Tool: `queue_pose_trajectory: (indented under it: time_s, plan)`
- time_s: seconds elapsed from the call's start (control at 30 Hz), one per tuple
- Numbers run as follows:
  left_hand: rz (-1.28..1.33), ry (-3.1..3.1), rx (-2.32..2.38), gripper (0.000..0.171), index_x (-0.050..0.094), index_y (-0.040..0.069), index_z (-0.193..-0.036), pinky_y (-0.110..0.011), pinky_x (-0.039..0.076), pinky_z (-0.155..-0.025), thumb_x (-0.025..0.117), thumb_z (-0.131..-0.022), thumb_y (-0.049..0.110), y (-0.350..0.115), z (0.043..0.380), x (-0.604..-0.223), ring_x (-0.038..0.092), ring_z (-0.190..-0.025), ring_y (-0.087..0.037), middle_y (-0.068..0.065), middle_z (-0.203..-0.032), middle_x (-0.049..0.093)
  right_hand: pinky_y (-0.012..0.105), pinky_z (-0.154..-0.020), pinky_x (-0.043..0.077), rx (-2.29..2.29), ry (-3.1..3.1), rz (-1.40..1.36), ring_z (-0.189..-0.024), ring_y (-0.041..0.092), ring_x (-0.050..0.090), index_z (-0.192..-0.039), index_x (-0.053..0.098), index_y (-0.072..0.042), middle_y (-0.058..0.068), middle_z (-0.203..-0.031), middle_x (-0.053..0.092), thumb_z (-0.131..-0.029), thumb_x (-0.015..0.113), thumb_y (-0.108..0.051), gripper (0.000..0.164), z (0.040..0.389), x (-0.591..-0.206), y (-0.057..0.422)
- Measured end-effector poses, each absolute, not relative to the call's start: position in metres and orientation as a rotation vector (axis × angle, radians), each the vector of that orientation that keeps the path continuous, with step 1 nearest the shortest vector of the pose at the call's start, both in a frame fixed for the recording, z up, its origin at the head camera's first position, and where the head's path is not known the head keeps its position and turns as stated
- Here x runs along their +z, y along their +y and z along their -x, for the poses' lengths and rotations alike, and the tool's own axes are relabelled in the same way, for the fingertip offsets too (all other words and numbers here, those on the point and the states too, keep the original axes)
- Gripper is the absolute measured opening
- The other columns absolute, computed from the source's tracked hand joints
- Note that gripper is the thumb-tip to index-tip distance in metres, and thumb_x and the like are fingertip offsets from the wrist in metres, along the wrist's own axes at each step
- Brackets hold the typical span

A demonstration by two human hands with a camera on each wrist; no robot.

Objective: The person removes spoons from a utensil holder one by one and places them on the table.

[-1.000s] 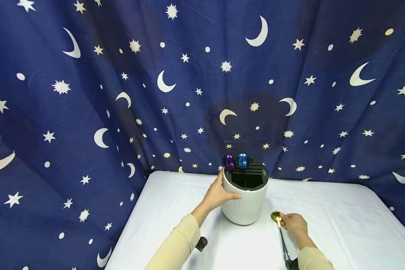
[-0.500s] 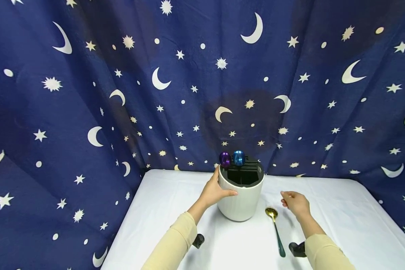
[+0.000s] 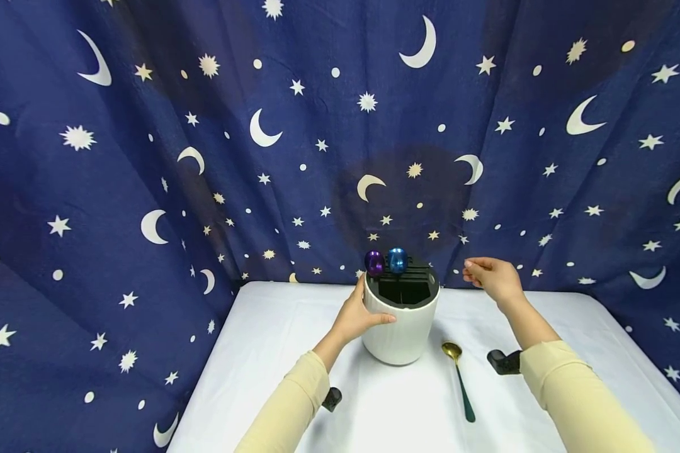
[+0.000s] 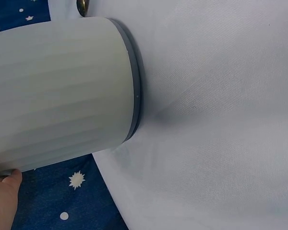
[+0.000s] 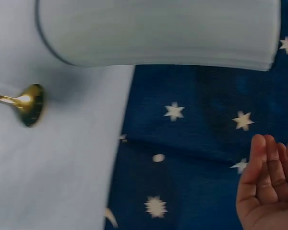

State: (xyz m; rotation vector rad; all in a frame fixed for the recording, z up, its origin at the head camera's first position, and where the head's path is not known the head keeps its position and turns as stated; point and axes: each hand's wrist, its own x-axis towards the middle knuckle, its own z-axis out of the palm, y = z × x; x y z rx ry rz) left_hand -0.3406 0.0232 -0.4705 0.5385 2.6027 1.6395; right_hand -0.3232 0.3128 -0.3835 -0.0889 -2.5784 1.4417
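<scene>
A white utensil holder (image 3: 399, 336) with a black slotted top (image 3: 405, 290) stands upright on the table. My left hand (image 3: 354, 318) grips its left side near the rim, thumb across the front. Shiny purple (image 3: 374, 263) and blue rounded heads, likely of utensils, stick up from the slots at the back left. To the right of the holder lies a spoon (image 3: 452, 350) with a gold bowl and dark green handle. Raised above the table's back right, my right hand (image 3: 497, 281) has loosely bent fingers and nothing visible in them; it touches neither spoon nor holder.
A white cloth (image 3: 283, 352) covers the table. Behind and left hangs a dark blue curtain (image 3: 317, 157) with moons and stars, close to the table's back edge. Black wrist camera mounts (image 3: 504, 362) jut out from both forearms.
My right hand has let go of the spoon's gold end and risen up and away toward the back. The spoon lies on the table. The left hand keeps its grip on the holder.
</scene>
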Motion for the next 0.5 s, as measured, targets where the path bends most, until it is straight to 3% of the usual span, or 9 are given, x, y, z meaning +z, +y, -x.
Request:
queue_pose_trajectory:
  time_s: [0.23, 0.5]
  plan:
    - [-0.542, 2.616, 1.629, 0.120, 0.011, 0.017, -0.149, -0.041, 0.028, -0.104, 0.084, -0.059, 0.045, 0.023, 0.342, -0.473, 0.031, -0.131, -0.021, -0.009, -0.147, 0.030, 0.020, -0.066, 0.051, 1.431, -2.592, 0.011, -0.075, 0.005, 0.063, -0.118, 0.054, 0.012, 0.020, -0.097, 0.066, -0.096, 0.052, -0.021, 0.040, 0.335, -0.351, 0.292]
    - [-0.550, 2.604, 1.637, 0.119, 0.010, 0.020, -0.149, -0.040, 0.029, -0.104, 0.084, -0.059, 0.046, 0.023, 0.343, -0.473, 0.031, -0.131, -0.020, -0.007, -0.147, 0.030, 0.040, -0.084, 0.049, 1.455, -2.697, -0.101, -0.100, 0.031, 0.060, -0.125, 0.052, 0.007, 0.023, -0.113, 0.060, -0.096, 0.051, -0.026, 0.044, 0.345, -0.338, 0.256]
